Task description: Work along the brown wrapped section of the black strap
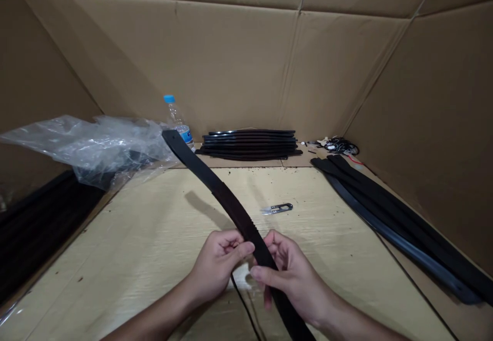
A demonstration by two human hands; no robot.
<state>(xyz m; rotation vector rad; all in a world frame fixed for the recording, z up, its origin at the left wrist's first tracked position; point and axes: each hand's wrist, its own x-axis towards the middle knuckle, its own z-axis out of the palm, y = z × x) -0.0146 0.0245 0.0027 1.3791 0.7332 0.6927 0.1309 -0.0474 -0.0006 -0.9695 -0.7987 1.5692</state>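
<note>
A long, curved black strip (194,164) slants across the middle of the view, its flat end with a small hole pointing up and left. A dark fabric sleeve (234,208) covers its middle and lower part, and the lower end runs out of view. My left hand (223,259) pinches the sleeved strip at its left edge, thumb on top. Just below, my right hand (288,271) grips it from the right, thumb across the front and fingers behind. A thin black cord (244,305) hangs beneath my left hand. Beyond my hands, small thread snips (277,208) lie on the table.
Curved black strips (250,145) are stacked at the back. A clear plastic bag (111,143) and a blue-capped bottle (179,120) stand back left. Black fabric (50,218) lies left, black sleeves (393,207) right. Tangled cords (342,146) sit back right. Cardboard walls (231,63) surround the table (134,248).
</note>
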